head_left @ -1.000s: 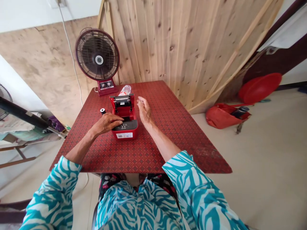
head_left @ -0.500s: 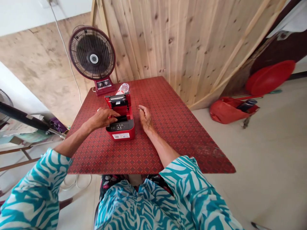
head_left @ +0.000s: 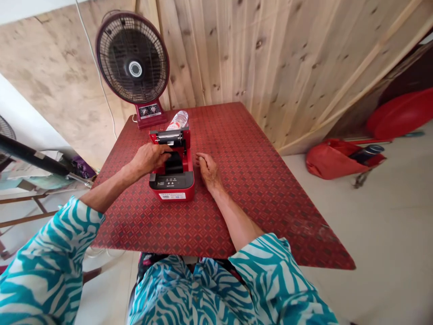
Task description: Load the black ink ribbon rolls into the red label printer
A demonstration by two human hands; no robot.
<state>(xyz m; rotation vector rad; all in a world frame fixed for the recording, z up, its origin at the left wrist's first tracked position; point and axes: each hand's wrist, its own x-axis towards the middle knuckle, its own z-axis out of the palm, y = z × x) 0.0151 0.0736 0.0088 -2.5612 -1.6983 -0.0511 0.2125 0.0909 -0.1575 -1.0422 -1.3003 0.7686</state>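
Red plastic thermal printer (head_left: 172, 189): on red patterned surface (head_left: 257, 203), lid tipped back, black compartment (head_left: 174, 162) exposed.
Left hand (head_left: 149, 158): curled over compartment; grip unclear.
Right hand (head_left: 209, 171): empty, fingers loosely together, just beside printer.

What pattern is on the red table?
The table has small repeating dark-red diamonds, clearest in the head view.

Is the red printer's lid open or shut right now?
Open: the lid of the red printer stands raised at the back, the black inside shows, and the left hand is at the opening.
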